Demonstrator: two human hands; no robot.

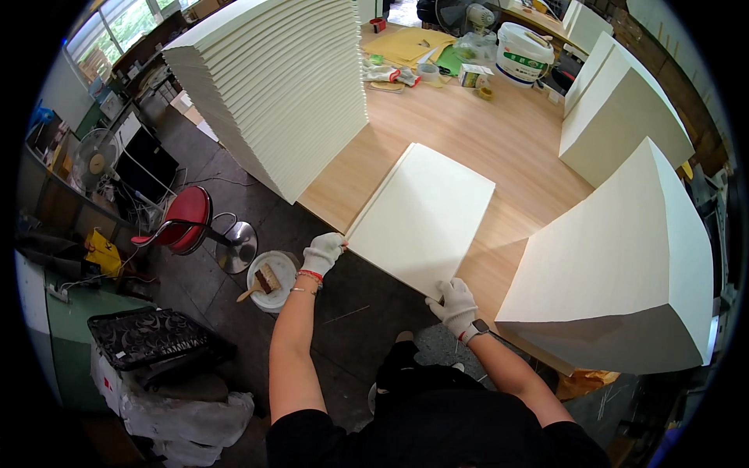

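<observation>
A flat, cream-white rectangular slab, like a thin block of paper or board, lies on the wood-topped table at its near edge. A second layer shows along its left side. My left hand, in a white knit glove, closes its fingers on the near left corner. My right hand, gloved the same way, grips the near right corner, thumb uppermost. What the fingers do beneath the slab is hidden.
A tall stack of similar white layers stands to the left; more white stacks stand to the right. At the back are a white bucket and tape. Below left, a tub with a brush sits near a red stool.
</observation>
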